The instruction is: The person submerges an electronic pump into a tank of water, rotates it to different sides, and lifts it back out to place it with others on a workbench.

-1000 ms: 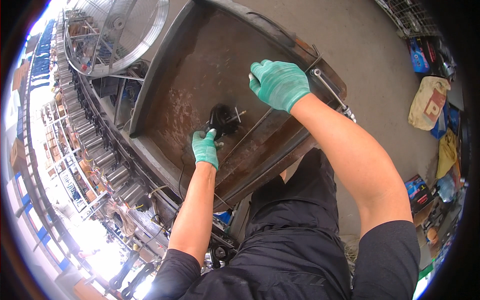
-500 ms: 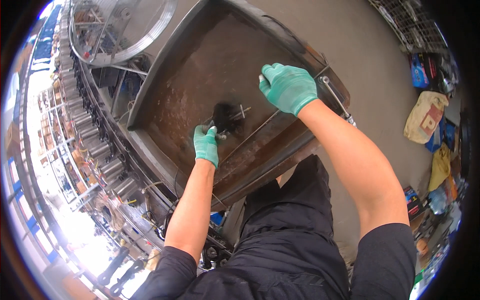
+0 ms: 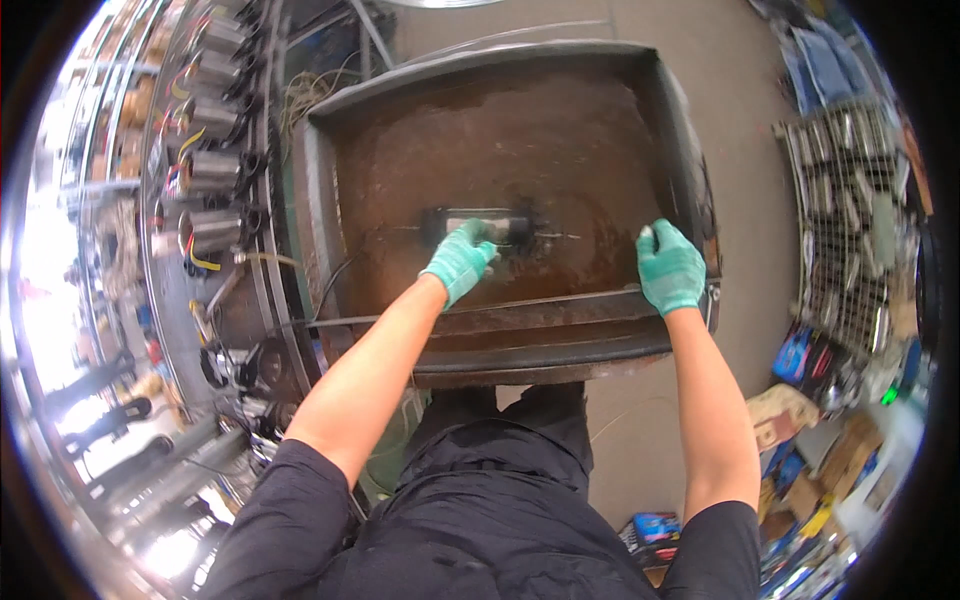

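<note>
My left hand (image 3: 463, 264), in a green glove, grips a metal cylinder (image 3: 505, 228) with black ends, which lies crosswise inside a wide rusty-brown metal tank (image 3: 560, 350). Thin rods stick out from the cylinder's two ends. Around it the brown surface looks wet, with a dark cloudy patch by its right end. My right hand (image 3: 671, 268), also green-gloved, hovers over the right part of the tank near its side wall. Its fingers are curled, and their undersides are hidden, so anything within them does not show.
On the left stands a rack holding a row of similar metal cylinders (image 3: 215, 172) with yellow wires. A wire-mesh basket (image 3: 850, 220) of metal parts stands to the right. Below it are a cloth bag (image 3: 783, 415) and blue packages (image 3: 655, 527) on the floor.
My view has turned, so the tank now sits squarely before me. The cylinder has gone from end-on to lying crosswise under my left hand. My right hand has moved towards the tank's right wall.
</note>
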Demonstrator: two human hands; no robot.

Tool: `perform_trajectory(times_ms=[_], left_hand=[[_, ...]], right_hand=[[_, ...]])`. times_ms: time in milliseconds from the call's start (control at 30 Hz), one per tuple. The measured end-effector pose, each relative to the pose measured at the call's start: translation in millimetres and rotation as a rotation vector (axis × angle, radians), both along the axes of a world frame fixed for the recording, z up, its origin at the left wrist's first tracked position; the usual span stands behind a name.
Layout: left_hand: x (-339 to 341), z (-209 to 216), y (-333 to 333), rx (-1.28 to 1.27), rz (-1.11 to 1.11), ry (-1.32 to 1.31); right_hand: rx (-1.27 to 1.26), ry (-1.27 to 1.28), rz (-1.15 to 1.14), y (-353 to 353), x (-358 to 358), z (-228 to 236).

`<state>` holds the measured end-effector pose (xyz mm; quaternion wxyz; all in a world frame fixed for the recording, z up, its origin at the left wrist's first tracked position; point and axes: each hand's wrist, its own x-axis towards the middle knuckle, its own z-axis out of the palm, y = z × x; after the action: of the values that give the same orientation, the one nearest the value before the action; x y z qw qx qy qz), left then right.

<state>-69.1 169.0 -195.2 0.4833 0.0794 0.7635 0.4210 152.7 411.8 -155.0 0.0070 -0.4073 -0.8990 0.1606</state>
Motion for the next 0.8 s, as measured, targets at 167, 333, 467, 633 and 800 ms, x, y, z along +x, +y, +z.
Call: perform_trajectory(times_ms=[167,333,467,633,800], left_hand=[[-58,35,-119,-0.207,0.103,0.782],[-76,40,-227,-0.524,0.109,1.09],[-67,20,-253,-0.606,0.102,1.093],[-63,31,-235,-0.596,0.096,1.042],[-64,38,-232,-0.618,0.011,1.083]], right_hand=[[-0.02,-0.044,-0.029,0,0,4],[-0.017,-0.024,-0.046,-1,0,-1],[0.014,-0.073,-0.036,-1,-5,1],[-0.008,-0.108,-0.044,-1,-4,0],[0.029,-0.105,-0.013,-2,-4,0]])
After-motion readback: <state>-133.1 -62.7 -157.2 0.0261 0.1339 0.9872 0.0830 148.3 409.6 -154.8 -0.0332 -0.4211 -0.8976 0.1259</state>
